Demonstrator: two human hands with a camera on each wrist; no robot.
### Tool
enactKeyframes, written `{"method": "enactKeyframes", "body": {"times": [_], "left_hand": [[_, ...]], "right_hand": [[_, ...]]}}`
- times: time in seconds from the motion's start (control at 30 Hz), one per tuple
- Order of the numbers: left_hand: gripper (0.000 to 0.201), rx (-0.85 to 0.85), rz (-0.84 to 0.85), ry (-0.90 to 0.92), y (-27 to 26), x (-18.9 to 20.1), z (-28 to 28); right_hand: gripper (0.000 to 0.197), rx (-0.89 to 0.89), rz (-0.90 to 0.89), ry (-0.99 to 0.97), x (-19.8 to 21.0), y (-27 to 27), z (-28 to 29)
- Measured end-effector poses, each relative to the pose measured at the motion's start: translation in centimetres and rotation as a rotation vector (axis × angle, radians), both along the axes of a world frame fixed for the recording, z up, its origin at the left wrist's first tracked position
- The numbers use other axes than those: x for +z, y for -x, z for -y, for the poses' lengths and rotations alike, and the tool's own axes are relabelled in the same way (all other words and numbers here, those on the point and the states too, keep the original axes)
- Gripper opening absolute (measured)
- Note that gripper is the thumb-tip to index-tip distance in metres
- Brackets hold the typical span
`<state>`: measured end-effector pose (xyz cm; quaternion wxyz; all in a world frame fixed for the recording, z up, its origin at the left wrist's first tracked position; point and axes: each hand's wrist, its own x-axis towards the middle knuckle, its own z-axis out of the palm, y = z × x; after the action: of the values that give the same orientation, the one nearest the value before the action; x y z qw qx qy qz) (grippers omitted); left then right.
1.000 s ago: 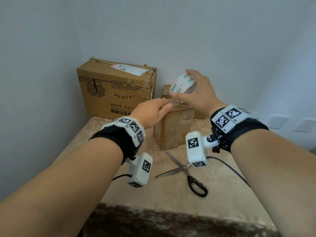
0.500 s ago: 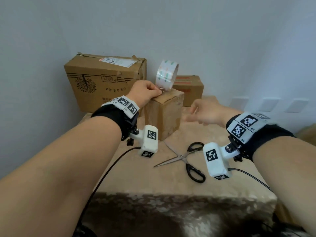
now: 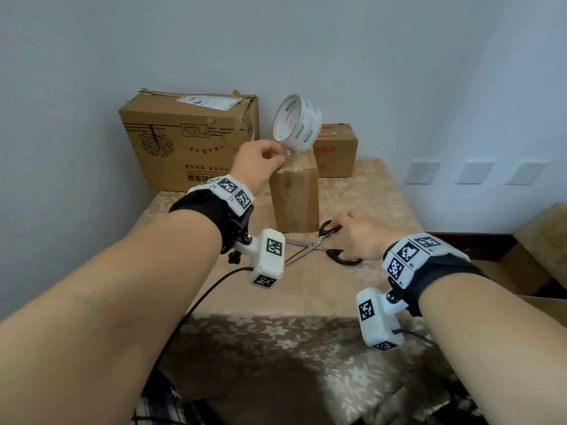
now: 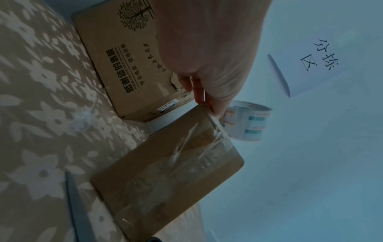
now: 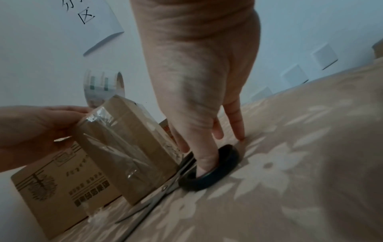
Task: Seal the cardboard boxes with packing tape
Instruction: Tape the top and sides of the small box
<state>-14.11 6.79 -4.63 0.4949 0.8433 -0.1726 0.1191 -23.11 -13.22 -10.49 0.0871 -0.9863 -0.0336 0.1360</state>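
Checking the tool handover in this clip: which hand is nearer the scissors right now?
Right. The right hand is on the scissors, a finger through one black handle loop. The left hand is apart from them, up at the small box top edge, pinching the tape by the tape roll.

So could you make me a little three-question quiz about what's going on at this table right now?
1. True or false: the right hand is at the scissors.
2. Where is the tape roll? A) flat on the table B) on top of the small box C) inside the large box
3. Fill in: the left hand pinches the tape at the small box's top ____.

Key: 1 true, with a finger through one black handle loop. 2 B, standing on edge. 3 edge.
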Motion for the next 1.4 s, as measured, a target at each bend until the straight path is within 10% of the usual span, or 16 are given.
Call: {"method": "enactKeyframes", "body": {"times": [0.5,0.83,1.4], "left_hand": [[0.033,0.094,-0.032,0.131,-1.4,-0.3,-1.4],[0.013,0.12,0.016,0.039,0.1,1.3,-3.7],[0.013,0.055,-0.079,-0.009,1.0,1.2,-5.3]], "right_hand": [[0.034,-0.01,-0.045,0.121,2.8,-0.9,1.9],[0.033,-0.215,0.257,-0.431,7.7,0.1,4.9],[0.054,-0.058,0.122,-0.125,11.4,-1.5,-0.6]]}}
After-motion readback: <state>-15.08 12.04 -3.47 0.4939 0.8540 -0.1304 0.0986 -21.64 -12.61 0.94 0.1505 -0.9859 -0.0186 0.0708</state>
